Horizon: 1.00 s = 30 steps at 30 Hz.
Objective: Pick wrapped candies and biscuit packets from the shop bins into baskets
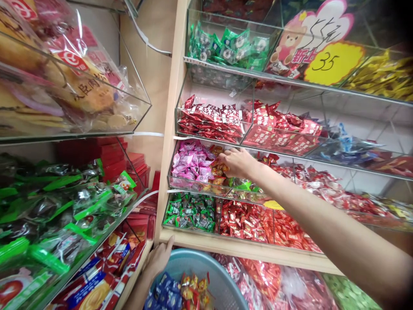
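My right hand (237,162) reaches into a clear shelf bin, its fingers closed on gold-wrapped candies (220,169). Pink-wrapped candies (192,161) lie just left of the fingers in the same bin. Low down, my left hand (160,257) rests against the wooden shelf edge (206,244) with its index finger stretched out and nothing in it. Right beside it is a blue-grey plastic basket (222,275). Inside the basket are blue-wrapped candies (166,292) and gold-and-red wrapped ones (195,286).
Green-wrapped candies (190,211) and red-wrapped candies (247,219) fill the bins below. Red packets (211,120) lie above, under a yellow price tag (334,62). At left, shelves hold bagged pastries (87,86) and green-edged packs (87,202). Clear dividers separate the bins.
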Tool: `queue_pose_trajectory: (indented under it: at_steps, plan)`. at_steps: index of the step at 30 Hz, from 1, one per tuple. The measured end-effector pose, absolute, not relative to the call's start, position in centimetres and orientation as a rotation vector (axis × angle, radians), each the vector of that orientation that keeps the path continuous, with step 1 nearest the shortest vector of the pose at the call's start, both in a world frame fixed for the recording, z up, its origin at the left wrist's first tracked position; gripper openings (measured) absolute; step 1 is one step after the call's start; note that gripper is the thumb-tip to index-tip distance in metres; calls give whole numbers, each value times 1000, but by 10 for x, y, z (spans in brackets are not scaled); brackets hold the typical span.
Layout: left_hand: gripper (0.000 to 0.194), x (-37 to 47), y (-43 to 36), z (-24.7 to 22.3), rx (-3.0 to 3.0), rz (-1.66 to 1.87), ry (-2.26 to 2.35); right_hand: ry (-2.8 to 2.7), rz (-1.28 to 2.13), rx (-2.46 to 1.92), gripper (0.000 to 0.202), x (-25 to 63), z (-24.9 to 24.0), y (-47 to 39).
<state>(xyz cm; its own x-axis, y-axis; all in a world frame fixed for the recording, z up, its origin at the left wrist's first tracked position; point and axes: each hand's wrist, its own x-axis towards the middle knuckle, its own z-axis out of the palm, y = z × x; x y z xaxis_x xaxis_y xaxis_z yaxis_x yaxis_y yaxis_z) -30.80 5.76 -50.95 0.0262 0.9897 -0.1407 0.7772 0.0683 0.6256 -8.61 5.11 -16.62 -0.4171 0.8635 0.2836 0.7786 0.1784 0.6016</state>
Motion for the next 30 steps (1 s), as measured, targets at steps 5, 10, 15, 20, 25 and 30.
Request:
queue_pose_trajectory:
  at_steps: [5,10,15,20,25,30]
  plan:
    - [86,-307,58,-509,1765,486,1800,2649,912,1660,38,-87,-189,-6]
    - [85,-307,55,-506,1782,470,1800,2926,-81,1584,37,-94,-307,-43]
    - [84,-307,57,-509,1770,458,1790,2691,-663,1761,46,-91,-437,-34]
    - [82,-306,56,-506,1771,429,1782,2577,-708,2020,56,-82,-504,-31]
    - [78,-306,55,-506,1778,425,1784,2511,-681,2233,56,-75,-536,-33]
    - [77,-307,57,-511,1794,435,1759,2504,-552,2375,40,-71,-542,-39]
